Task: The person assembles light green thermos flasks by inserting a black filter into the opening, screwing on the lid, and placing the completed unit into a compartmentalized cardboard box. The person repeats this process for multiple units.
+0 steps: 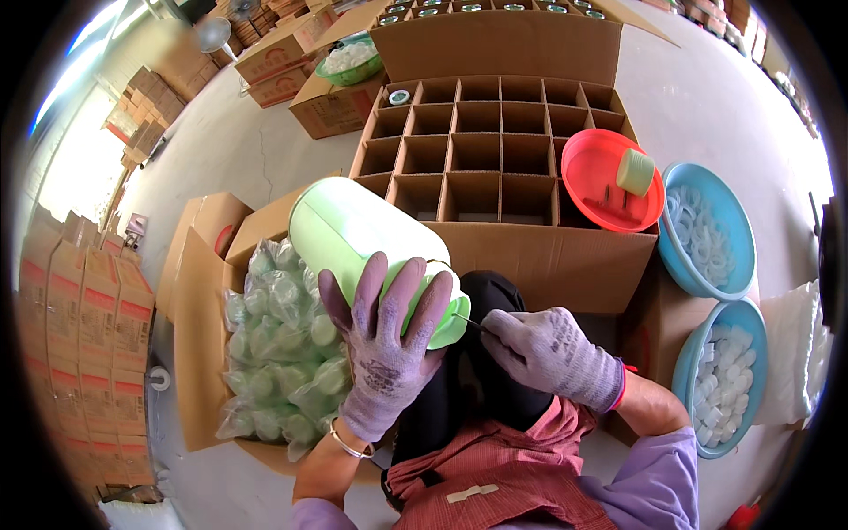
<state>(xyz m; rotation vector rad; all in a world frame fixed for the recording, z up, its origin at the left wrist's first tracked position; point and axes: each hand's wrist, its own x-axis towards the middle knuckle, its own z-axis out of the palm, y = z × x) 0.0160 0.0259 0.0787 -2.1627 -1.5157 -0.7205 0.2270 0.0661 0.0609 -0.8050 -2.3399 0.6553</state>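
Observation:
A light green thermos-like casing [362,231] lies on its side across my lap, its narrower open end [452,322] toward the right. My gloved left hand [389,331] grips it, the fingers spread along its near side and the thumb hidden. In my gloved right hand [539,349] is a thin dark metal tool [471,323], pinched between thumb and fingers. The tool's tip meets the rim of the casing's open end; whether it goes inside I cannot tell. Most of its handle is hidden by the glove.
Left, an open carton [199,353] holds several bagged green flasks [287,353]. Ahead stands a divided carton [548,256], with a red basin [587,155] on its right corner holding a pale green roll [635,171]. Blue basins of white rings [698,234] and white caps [726,375] stand right.

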